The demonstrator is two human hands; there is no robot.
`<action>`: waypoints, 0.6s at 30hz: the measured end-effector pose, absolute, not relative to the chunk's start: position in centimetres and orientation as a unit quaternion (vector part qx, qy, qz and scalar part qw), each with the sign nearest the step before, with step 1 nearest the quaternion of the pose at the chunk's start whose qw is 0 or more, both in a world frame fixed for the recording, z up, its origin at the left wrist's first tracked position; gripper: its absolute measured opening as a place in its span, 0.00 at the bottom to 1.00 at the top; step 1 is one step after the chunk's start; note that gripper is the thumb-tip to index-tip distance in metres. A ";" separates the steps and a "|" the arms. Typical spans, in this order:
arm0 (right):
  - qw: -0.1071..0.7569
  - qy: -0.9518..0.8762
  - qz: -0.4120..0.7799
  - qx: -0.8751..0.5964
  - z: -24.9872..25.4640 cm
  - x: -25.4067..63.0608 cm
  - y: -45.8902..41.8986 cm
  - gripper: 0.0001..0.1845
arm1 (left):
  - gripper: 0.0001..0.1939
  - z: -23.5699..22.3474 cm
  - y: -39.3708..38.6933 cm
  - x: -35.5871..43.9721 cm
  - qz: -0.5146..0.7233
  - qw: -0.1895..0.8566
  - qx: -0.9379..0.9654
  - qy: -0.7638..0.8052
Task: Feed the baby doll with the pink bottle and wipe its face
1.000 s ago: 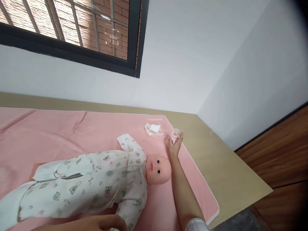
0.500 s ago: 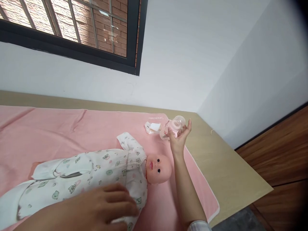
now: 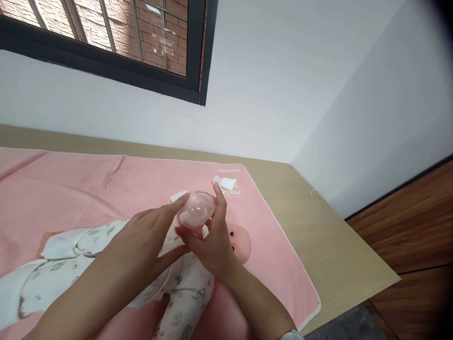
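Observation:
My right hand [image 3: 212, 243] is wrapped round a small pink baby bottle with a clear domed cap [image 3: 197, 211], holding it up above a baby doll. My left hand [image 3: 148, 238] meets it from the left, index finger and thumb set on either side of the cap. The doll [image 3: 88, 255] lies on its back on a pink mat [image 3: 71, 189], dressed in a white sleepsuit with small animal prints. Its head [image 3: 242, 242] shows partly behind my right hand.
A small white packet [image 3: 226, 184] lies on the mat's far right corner. The mat covers a beige tabletop [image 3: 325, 241] set into a corner of white walls. A dark-framed window is at the upper left. Wooden floor lies beyond the table's right edge.
My right hand has carried the bottle from the mat's far corner back over the doll. My left hand has left the doll's body and risen to the bottle's cap.

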State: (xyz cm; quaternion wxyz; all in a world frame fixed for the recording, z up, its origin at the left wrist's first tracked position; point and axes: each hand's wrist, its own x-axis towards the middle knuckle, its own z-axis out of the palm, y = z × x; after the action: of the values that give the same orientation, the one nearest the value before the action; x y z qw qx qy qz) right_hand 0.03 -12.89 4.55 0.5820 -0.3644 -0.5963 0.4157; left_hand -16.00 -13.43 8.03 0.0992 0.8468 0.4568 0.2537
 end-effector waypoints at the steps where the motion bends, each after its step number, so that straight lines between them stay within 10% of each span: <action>1: 0.583 -0.594 0.416 -0.366 4.5 -0.1 -13.0 0.57 | 0.33 7.9 -13.3 -15.9 0.246 0.097 0.851 0.454; 18: 0.617 -0.571 0.396 -0.368 5.7 1.0 -14.8 0.35 | 0.36 6.4 -11.3 -15.6 0.239 0.054 0.849 0.469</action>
State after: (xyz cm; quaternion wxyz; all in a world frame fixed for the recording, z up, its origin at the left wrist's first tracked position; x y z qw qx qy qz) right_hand 1.03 -14.81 5.68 0.6173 -0.3682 -0.5712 0.3964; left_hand -15.62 -11.27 6.37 0.0538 0.8485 0.4692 0.2386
